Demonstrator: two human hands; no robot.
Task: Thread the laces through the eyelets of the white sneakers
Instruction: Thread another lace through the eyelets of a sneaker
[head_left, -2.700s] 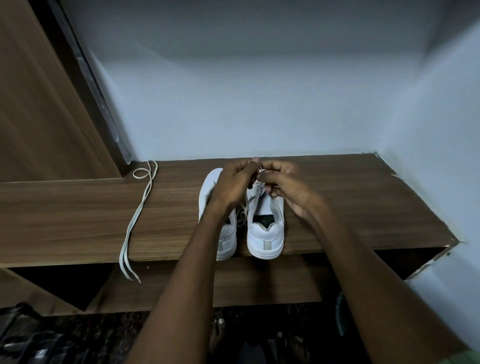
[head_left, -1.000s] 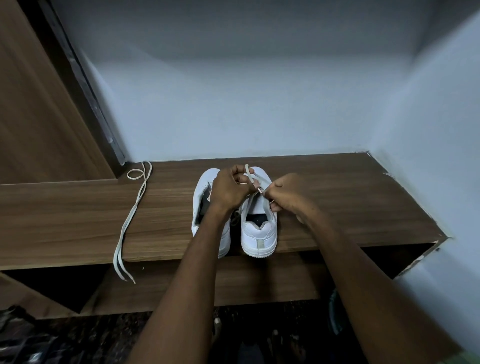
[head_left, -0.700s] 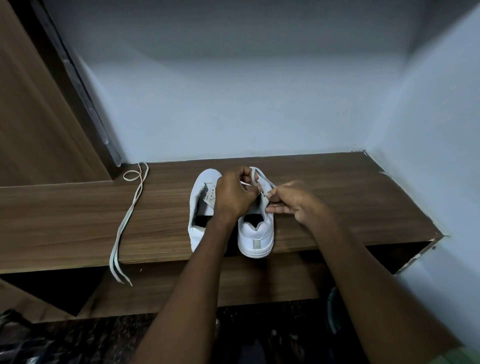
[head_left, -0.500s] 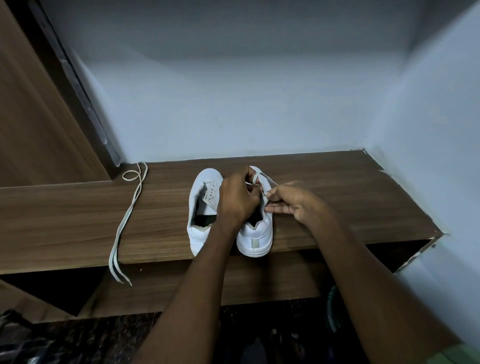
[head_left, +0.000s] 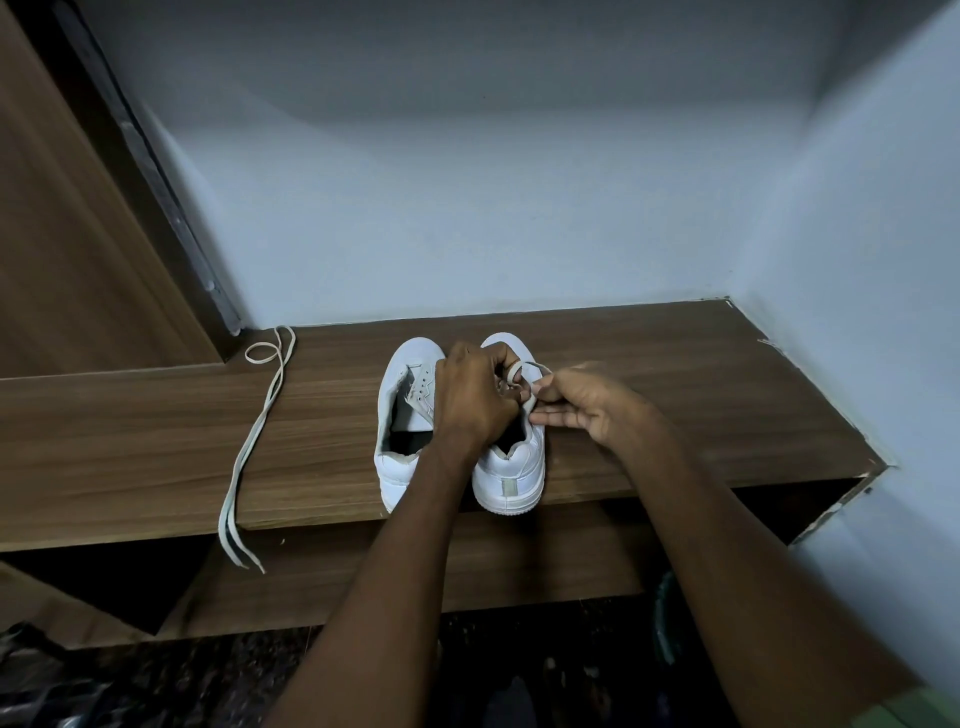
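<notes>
Two white sneakers stand side by side on a wooden shelf (head_left: 701, 395), heels toward me. The left sneaker (head_left: 402, 415) has no lace and its tongue is open. Over the right sneaker (head_left: 511, 467) my left hand (head_left: 475, 397) is closed on the upper with a loop of lace (head_left: 524, 370) by its fingers. My right hand (head_left: 592, 402) pinches the same lace at the shoe's right edge. The eyelets of the right sneaker are hidden by my hands.
A second, loose lace (head_left: 254, 431) lies on the shelf to the left, its ends hanging over the front edge. A wooden panel (head_left: 78, 249) rises at the left; pale walls close the back and right. Dark floor lies below.
Both hands have come down toward the shoe's opening. My right hand moved to the shoe's right side, pulling the lace out. The left sneaker's interior is now uncovered.
</notes>
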